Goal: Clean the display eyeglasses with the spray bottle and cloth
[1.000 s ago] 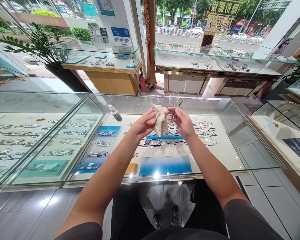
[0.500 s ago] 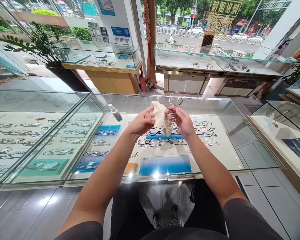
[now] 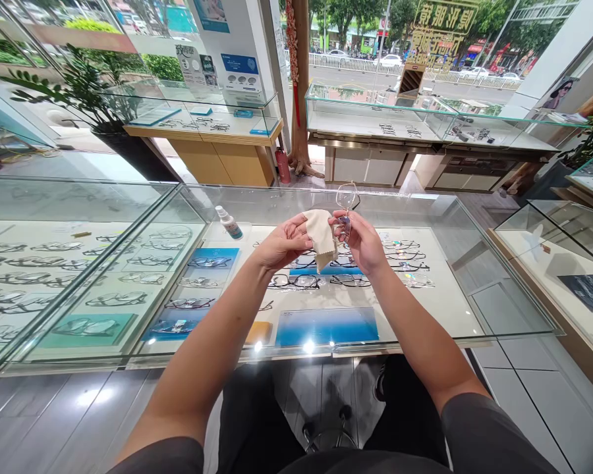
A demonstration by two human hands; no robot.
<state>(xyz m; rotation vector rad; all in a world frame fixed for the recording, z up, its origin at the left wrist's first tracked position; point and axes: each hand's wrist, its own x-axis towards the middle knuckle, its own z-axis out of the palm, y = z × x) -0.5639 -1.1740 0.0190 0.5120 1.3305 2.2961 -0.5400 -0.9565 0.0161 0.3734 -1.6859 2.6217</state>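
Over the glass showcase, my left hand (image 3: 289, 242) pinches the left edge of a cream cleaning cloth (image 3: 320, 232) with a zigzag lower edge. The cloth hangs between my two hands. My right hand (image 3: 363, 243) grips a pair of thin-framed eyeglasses (image 3: 346, 196), held on end with one lens up and the other down by my fingers. Right fingertips come close to the cloth's right edge; whether they touch it I cannot tell. A white spray bottle (image 3: 228, 222) with a teal label stands on the glass top, left of my left hand.
Beneath my hands the glass showcase (image 3: 425, 316) holds rows of eyeglasses and blue trays (image 3: 327, 326). More display counters (image 3: 200, 135) stand ahead and to the right. A tree trunk (image 3: 299, 99), a red fire extinguisher (image 3: 282, 164) and a potted plant (image 3: 111, 125) are beyond.
The cloth has shifted slightly right and now hangs with its zigzag edge showing. My left hand has moved a little right with it. The eyeglasses in my right hand have barely moved.
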